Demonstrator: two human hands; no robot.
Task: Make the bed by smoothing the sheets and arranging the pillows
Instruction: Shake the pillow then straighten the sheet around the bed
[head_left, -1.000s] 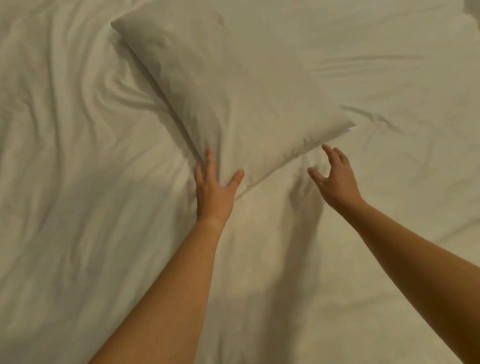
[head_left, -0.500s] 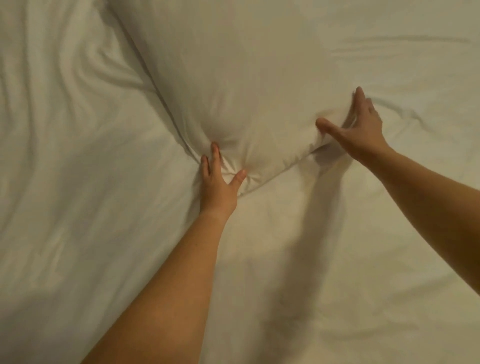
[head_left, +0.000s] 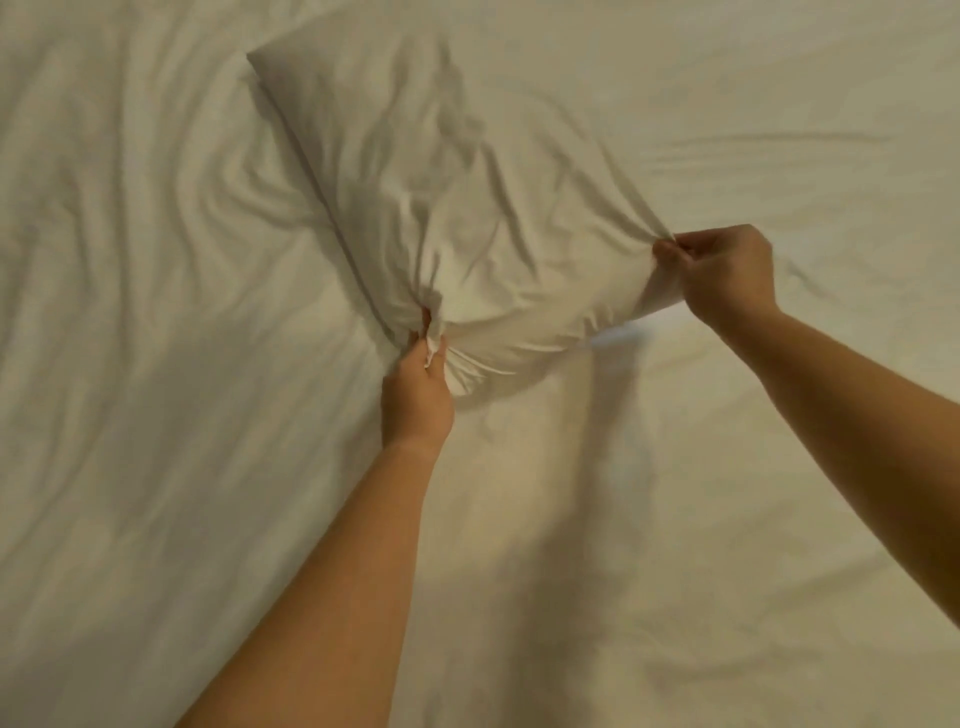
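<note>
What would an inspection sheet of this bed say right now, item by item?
Surface: white sheet, heavily wrinkled at left, smoother at right.
Job's things: one white pillow, lying askew, crumpled, near corners gathered.
Clutter: nothing seen.
Grippers: left hand clenched on the pillow's near-left corner; right hand pinching its near-right corner.
Cables: nothing seen.
Surroundings: only bedding in view.

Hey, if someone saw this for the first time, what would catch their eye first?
The white pillow in the upper middle, bunched up and creased. The left hand clenches its near corner and the right hand pinches its right corner. All around lies the rumpled white sheet, most wrinkled on the left.
</note>
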